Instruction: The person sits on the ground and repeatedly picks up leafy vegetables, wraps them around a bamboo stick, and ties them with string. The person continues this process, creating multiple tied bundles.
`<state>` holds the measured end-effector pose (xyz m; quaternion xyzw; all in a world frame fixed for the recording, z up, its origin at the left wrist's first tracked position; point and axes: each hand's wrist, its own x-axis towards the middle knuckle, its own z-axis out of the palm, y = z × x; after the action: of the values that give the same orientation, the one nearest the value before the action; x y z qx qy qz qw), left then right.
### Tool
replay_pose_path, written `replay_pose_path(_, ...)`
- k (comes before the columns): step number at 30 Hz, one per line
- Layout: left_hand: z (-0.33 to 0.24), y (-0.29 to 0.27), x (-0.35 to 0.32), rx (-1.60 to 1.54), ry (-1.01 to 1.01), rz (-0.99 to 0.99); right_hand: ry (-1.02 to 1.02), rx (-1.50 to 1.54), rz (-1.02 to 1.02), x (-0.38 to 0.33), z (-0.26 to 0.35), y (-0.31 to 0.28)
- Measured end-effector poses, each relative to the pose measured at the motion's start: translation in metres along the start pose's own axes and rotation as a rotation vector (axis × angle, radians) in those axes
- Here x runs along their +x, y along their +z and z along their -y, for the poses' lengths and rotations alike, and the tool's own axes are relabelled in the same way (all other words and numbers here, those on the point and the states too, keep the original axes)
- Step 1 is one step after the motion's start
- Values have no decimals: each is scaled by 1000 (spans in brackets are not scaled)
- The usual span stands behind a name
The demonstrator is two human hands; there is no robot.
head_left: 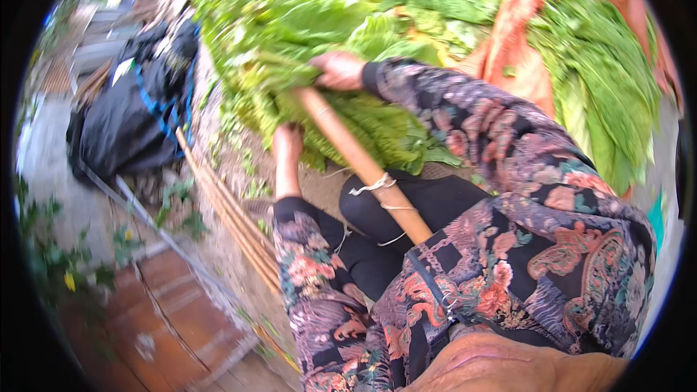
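Observation:
A bamboo pole (337,131) slants from my lap up into a heap of large, broad green leaves (290,22), with white string (374,185) tied round its lower part. At the pole's upper end, my right hand (340,72) is closed on some of the leaves, its fingertips blurred against them. My left hand (288,141) is to the left of the pole, at the heap's lower edge. Leaves and motion blur hide its fingers, so its grip is unclear.
More long leaves (592,80) lie at the right, beside orange cloth (508,43). On the left are a black sack (131,127) with blue cord and several thin bamboo poles (225,207) on the ground. Reddish-brown sheets (156,319) lie at the lower left.

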<state>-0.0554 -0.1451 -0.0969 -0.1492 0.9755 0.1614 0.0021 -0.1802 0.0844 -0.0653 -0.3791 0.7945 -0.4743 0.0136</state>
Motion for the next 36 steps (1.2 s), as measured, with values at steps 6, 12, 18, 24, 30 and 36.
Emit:
replay_pose_path(6,-67,-23,-111,-799,-258,-78,65,22,-280,-100,-32,-99)
replay_pose_path(12,-180,-61,-158,-866,69,-186,963,-835,-474,-359,-197,-269)
replay_pose_path(18,-189,-24,-135,-705,201,53,1136,-1258,-147,-481,-157,-292)
replay_pose_path(24,-178,-21,-133,-703,211,70,862,-1141,200,-482,-111,-224)
replay_pose_path(30,-179,-21,-129,-715,165,126,810,-1193,113,-486,-125,-195)
replay_pose_path(36,-168,-15,-129,-725,134,143,818,-960,126,-449,-139,-181)
